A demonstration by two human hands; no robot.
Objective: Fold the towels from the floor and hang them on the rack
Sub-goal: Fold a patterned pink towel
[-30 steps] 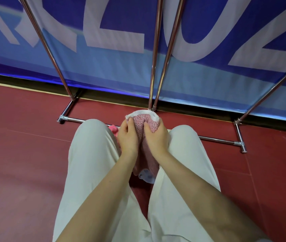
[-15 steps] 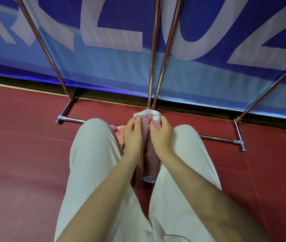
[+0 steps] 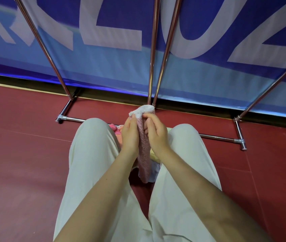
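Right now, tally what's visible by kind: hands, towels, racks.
Hands: 2, left hand and right hand, both gripping the pink towel.
Towels: 1 held; a pile of other cloth lies on the floor between the knees, mostly hidden, count unclear.
Racks: 1 metal rack.
Total: 4 countable.

Rack (image 3: 153, 55) top cut off; floor towels (image 3: 118, 131) mostly hidden.

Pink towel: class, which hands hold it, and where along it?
Both: left hand and right hand pinch the pink towel near its white top edge.
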